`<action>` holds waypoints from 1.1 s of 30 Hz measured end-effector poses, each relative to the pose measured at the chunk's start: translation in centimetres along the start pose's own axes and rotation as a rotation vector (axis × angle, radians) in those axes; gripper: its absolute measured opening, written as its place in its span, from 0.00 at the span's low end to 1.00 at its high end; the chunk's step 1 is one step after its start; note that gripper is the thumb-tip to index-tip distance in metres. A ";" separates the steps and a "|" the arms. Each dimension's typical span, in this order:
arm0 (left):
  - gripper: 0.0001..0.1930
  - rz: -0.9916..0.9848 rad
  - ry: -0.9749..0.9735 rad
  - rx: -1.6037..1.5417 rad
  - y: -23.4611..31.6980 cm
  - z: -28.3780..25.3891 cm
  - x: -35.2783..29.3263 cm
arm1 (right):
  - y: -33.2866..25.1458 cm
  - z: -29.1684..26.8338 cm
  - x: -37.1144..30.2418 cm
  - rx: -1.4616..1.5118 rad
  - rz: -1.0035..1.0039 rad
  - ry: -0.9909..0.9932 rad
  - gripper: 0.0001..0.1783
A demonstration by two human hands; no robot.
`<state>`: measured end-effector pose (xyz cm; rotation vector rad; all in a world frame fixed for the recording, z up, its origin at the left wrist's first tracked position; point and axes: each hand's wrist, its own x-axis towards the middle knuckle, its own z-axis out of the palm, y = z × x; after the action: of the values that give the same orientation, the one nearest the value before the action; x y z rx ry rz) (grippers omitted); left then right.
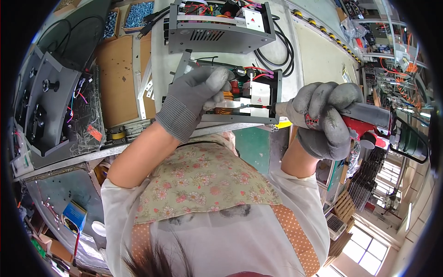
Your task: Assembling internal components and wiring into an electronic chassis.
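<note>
Fingers of the gloved left hand [196, 94] clamp the open grey metal chassis [230, 94] steady; gloved right hand [323, 117] grips the red-and-grey powered screwdriver [369, 121], bit levelled at its bracket

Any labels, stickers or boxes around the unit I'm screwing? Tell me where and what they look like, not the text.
Warning sticker: white rectangle with a red triangle, on the near unit beside the screwdriver tip.
White label: rectangular, small red mark, on the far unit.
Blue box: small carton with yellow, low at left.
</note>
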<state>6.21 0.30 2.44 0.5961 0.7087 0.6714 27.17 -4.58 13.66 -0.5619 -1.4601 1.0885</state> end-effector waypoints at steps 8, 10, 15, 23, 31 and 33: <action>0.16 0.043 -0.022 -0.034 -0.4 -0.8 0.2 | 0.6 1.2 -0.2 -0.007 0.056 0.127 0.12; 0.17 0.043 0.027 -0.033 -0.3 -0.4 0.1 | 0.7 0.7 -0.3 0.025 0.058 0.149 0.13; 0.16 -0.016 -0.030 -0.089 -0.1 -0.7 0.2 | 0.6 1.4 -0.4 -0.045 0.040 0.109 0.17; 0.15 -0.023 -0.006 -0.027 0.6 -0.5 -0.1 | 1.0 1.6 -1.1 -0.066 0.031 0.219 0.13; 0.15 -0.044 -0.009 0.064 0.6 0.5 -0.5 | 0.2 2.7 0.6 -0.165 0.026 0.383 0.21; 0.14 -0.051 -0.019 0.075 0.5 0.6 -0.3 | 0.1 1.3 0.5 -0.075 -0.065 0.284 0.22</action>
<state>6.33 0.27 3.31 0.6505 0.7319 0.5927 25.76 -4.47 13.95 -0.6880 -1.2653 0.8675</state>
